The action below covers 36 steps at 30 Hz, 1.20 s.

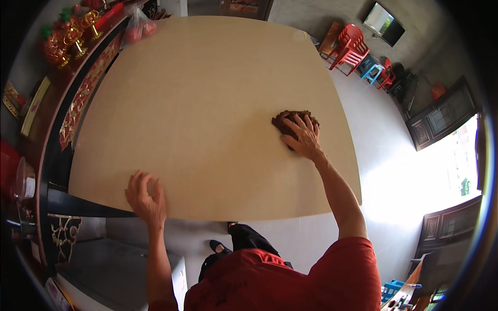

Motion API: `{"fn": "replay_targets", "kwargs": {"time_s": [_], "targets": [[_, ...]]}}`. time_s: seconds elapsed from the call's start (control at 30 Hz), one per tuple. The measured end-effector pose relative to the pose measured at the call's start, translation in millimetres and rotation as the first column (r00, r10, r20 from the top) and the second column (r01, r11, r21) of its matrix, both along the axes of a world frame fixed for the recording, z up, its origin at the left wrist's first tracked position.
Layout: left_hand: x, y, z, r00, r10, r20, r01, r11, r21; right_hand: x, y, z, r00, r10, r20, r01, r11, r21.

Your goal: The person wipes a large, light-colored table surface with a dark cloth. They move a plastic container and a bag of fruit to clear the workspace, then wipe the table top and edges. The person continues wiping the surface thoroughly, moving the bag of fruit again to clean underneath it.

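Observation:
A large beige tabletop (207, 103) spreads out in front of me. Toward its right side, my right hand (303, 136) presses down on a bunched brown cloth (284, 121), fingers spread over it. The cloth lies against the table surface, partly hidden under the palm. At the near left edge of the table is my left hand (145, 196), its fingers slightly curled and apart. Nothing shows in that hand, and I cannot tell whether it touches the tabletop.
Along the left runs a dark red carved cabinet (85, 93) with gold ornaments (75, 39) on top. A plastic bag of red round things (139, 31) sits by the far left corner. Stacked red chairs (351, 47) stand beyond the right side; a white-edged chest (119, 269) is below left.

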<state>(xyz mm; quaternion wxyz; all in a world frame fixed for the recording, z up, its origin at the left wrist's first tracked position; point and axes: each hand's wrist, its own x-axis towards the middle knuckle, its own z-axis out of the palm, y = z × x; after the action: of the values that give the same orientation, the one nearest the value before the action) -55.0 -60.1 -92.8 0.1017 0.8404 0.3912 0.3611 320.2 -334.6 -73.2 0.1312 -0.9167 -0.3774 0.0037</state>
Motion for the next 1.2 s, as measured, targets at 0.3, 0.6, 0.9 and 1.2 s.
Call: {"fn": "replay_targets", "kwargs": {"time_s": [0.3,0.6,0.9,1.2], "targets": [[-3.0,3.3,0.5,1.000,0.004,0.017,-0.005,0.998,0.056,-153.3,-72.4,16.9,0.993,0.113,0.023,-0.113,0.993,-0.019],[0.9,1.6,-0.3,1.000,0.009,0.017,-0.010,0.999,0.038,-133.7,-128.8,13.9,0.999,0.034,0.020,-0.034,0.999,-0.017],[3.2,0.5,3.6,0.999,0.017,0.045,-0.018,0.999,0.027,-0.2,-48.7,12.6,0.998,-0.038,-0.046,0.037,0.999,-0.020],[2.4,3.7,1.5,0.995,0.034,0.094,-0.021,0.990,-0.139,144.9,-12.1,10.4,0.993,-0.102,-0.054,0.100,0.994,-0.037]]}}
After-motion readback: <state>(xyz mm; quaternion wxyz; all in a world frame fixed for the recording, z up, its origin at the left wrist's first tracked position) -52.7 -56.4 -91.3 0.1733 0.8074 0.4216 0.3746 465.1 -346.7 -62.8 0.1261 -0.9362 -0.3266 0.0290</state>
